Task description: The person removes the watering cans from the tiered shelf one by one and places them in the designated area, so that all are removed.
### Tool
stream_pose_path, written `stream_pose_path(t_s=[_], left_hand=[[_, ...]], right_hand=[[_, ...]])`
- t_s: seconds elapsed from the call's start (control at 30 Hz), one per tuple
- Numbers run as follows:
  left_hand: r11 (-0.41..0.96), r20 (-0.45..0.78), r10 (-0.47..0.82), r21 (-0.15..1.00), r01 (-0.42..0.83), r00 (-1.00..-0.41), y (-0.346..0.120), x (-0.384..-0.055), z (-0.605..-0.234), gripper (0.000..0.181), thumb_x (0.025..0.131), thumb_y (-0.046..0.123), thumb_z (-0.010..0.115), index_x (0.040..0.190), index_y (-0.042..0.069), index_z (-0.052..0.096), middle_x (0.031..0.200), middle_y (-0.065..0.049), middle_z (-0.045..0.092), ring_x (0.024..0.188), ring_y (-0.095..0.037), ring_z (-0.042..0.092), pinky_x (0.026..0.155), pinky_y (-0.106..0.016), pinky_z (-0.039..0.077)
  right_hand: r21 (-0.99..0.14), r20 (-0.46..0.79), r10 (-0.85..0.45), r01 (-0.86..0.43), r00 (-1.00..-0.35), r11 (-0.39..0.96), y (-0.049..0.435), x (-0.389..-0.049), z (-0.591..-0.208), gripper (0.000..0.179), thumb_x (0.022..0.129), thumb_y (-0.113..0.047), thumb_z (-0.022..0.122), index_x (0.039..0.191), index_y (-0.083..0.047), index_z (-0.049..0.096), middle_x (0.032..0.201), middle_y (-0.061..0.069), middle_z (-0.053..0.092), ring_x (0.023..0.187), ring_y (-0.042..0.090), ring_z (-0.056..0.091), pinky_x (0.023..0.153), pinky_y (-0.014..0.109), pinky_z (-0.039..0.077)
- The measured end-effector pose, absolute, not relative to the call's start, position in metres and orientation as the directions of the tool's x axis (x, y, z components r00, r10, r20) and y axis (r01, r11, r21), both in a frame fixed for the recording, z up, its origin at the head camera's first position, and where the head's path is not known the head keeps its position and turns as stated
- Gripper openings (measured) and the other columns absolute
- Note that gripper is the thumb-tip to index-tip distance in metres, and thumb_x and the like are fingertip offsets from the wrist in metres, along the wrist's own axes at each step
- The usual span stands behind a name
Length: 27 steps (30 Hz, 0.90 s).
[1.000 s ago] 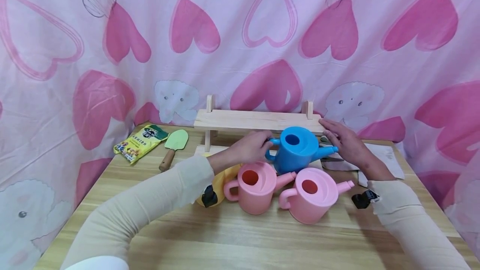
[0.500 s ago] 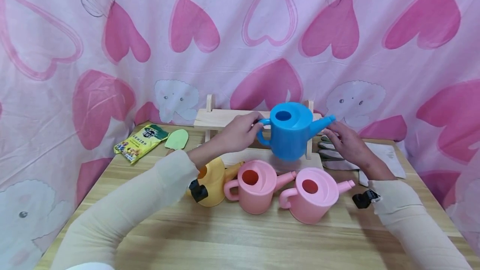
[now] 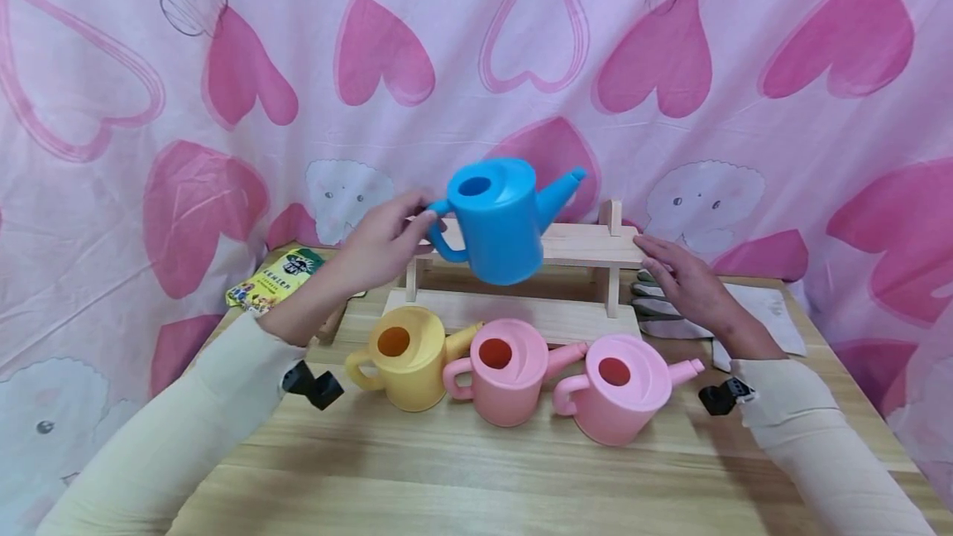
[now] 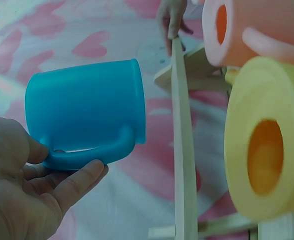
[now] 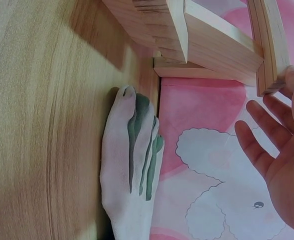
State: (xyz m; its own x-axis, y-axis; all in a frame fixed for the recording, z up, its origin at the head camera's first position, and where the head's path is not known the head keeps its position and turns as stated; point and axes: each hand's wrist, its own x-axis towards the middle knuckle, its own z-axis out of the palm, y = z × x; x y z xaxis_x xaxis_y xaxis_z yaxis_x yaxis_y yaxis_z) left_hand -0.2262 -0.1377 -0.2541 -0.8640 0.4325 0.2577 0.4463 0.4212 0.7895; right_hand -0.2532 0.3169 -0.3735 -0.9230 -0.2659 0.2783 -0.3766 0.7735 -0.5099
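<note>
My left hand (image 3: 387, 242) holds a blue watering can (image 3: 497, 226) by its handle, thumb and fingers around the handle's upper part. The can is up in the air above the left half of a two-tier wooden shelf (image 3: 588, 245), its spout pointing right. In the left wrist view, the blue can (image 4: 87, 102) is beside the edge of the upper board (image 4: 183, 145). My right hand (image 3: 685, 284) touches the right end of the upper board with its fingertips; in the right wrist view, this hand (image 5: 282, 135) has its other fingers extended past the board's end.
In front of the shelf stand a yellow watering can (image 3: 413, 366) and two pink ones, the middle (image 3: 510, 383) and the right (image 3: 621, 399). White-and-green gloves (image 5: 132, 160) lie right of the shelf. A yellow packet (image 3: 275, 281) lies back left; a trowel there is mostly hidden by my left arm.
My left hand has lifted the blue watering can from behind the pink cans and carried it up and left, above the upper board. My right hand stays at the shelf's right end.
</note>
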Motion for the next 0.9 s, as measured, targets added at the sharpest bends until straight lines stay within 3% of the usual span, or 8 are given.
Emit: stream_pose_path(t_s=[0.2,0.37,0.57,0.63,0.8,0.9], left_hand=[[0.421,0.272,0.362,0.806,0.417,-0.891,-0.181,-0.217,-0.255,0.03,0.111,0.013,0.047,0.134,-0.005,0.053,0.119,-0.02,0.059,0.113,-0.035,0.066,0.087,-0.041,0.058],[0.479,0.314,0.281,0.773,0.416,-0.907,-0.214,-0.202,-0.258,0.03,0.111,0.014,0.047,0.13,-0.008,0.054,0.117,-0.02,0.061,0.107,-0.039,0.069,0.083,-0.035,0.058],[0.587,0.349,0.203,0.704,0.399,-0.915,-0.248,-0.183,-0.278,0.031,0.111,0.011,0.045,0.132,-0.01,0.053,0.117,-0.023,0.061,0.103,-0.043,0.068,0.079,-0.035,0.057],[0.603,0.363,0.181,0.693,0.395,-0.914,-0.258,-0.179,-0.285,0.03,0.11,0.009,0.046,0.132,-0.011,0.053,0.117,-0.024,0.061,0.101,-0.036,0.07,0.078,-0.032,0.057],[0.613,0.367,0.138,0.698,0.37,-0.92,-0.279,-0.17,-0.302,0.03,0.11,0.007,0.048,0.131,-0.013,0.052,0.116,-0.026,0.059,0.093,0.0,0.064,0.075,-0.02,0.057],[0.62,0.362,0.124,0.698,0.357,-0.924,-0.288,-0.165,-0.314,0.029,0.109,0.006,0.047,0.13,-0.014,0.053,0.114,-0.025,0.058,0.09,0.007,0.062,0.073,-0.016,0.056]], right_hand=[[-0.518,0.285,-0.261,-0.378,-0.922,0.767,0.318,-0.254,-0.377,0.051,0.11,-0.021,0.053,0.158,-0.012,0.041,0.159,0.024,0.036,0.142,0.051,0.036,0.103,0.072,0.039],[-0.521,0.279,-0.259,-0.373,-0.924,0.768,0.319,-0.255,-0.378,0.052,0.11,-0.021,0.053,0.159,-0.012,0.04,0.16,0.023,0.036,0.142,0.051,0.036,0.103,0.071,0.039],[-0.528,0.27,-0.255,-0.364,-0.929,0.768,0.319,-0.255,-0.377,0.053,0.11,-0.023,0.052,0.16,-0.014,0.038,0.161,0.022,0.035,0.143,0.049,0.035,0.104,0.071,0.038],[-0.531,0.268,-0.252,-0.36,-0.93,0.767,0.319,-0.256,-0.377,0.053,0.11,-0.024,0.052,0.16,-0.015,0.038,0.161,0.021,0.035,0.144,0.049,0.035,0.104,0.07,0.039],[-0.533,0.268,-0.243,-0.353,-0.932,0.768,0.319,-0.256,-0.378,0.053,0.109,-0.024,0.053,0.16,-0.015,0.039,0.162,0.019,0.035,0.144,0.047,0.035,0.104,0.069,0.04],[-0.529,0.271,-0.245,-0.357,-0.931,0.77,0.319,-0.257,-0.379,0.053,0.109,-0.023,0.054,0.16,-0.015,0.039,0.162,0.02,0.035,0.144,0.047,0.035,0.104,0.069,0.04]])
